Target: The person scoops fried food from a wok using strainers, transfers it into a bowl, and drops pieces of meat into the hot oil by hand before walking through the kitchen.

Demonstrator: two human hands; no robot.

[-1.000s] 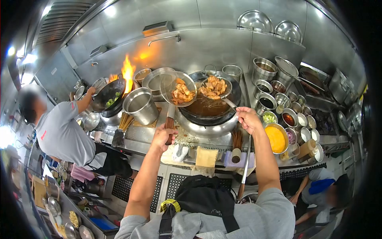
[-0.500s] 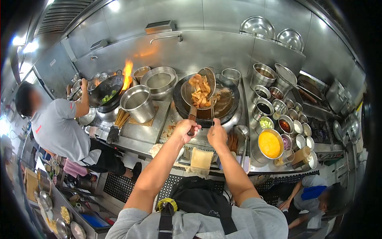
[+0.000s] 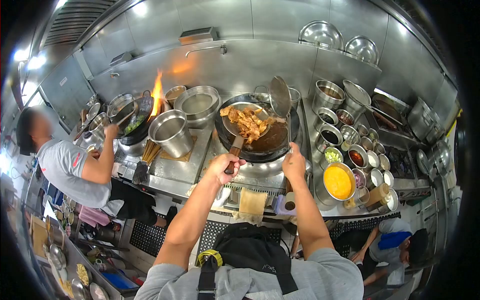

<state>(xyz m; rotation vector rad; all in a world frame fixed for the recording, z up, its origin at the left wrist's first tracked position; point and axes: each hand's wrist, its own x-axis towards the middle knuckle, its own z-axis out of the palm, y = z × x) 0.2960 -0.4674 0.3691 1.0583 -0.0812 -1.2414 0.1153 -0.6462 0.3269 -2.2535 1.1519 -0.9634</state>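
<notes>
Two-handed now: strainer (image 3: 230,128) is clamped in left hand (image 3: 225,169), ladle (image 3: 280,96) in right hand (image 3: 294,164), food (image 3: 248,124) seemingly drained over wok (image 3: 265,157).

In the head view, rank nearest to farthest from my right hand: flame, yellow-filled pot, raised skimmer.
1. Raised skimmer: gripped in the right hand.
2. Yellow-filled pot: to its right.
3. Flame: far over to the left.

The left hand (image 3: 224,167) supports a strainer (image 3: 231,130) of browned food pieces (image 3: 249,123) above the wok (image 3: 295,131); the right hand (image 3: 294,164) grips a round-headed utensil (image 3: 280,96).
</notes>
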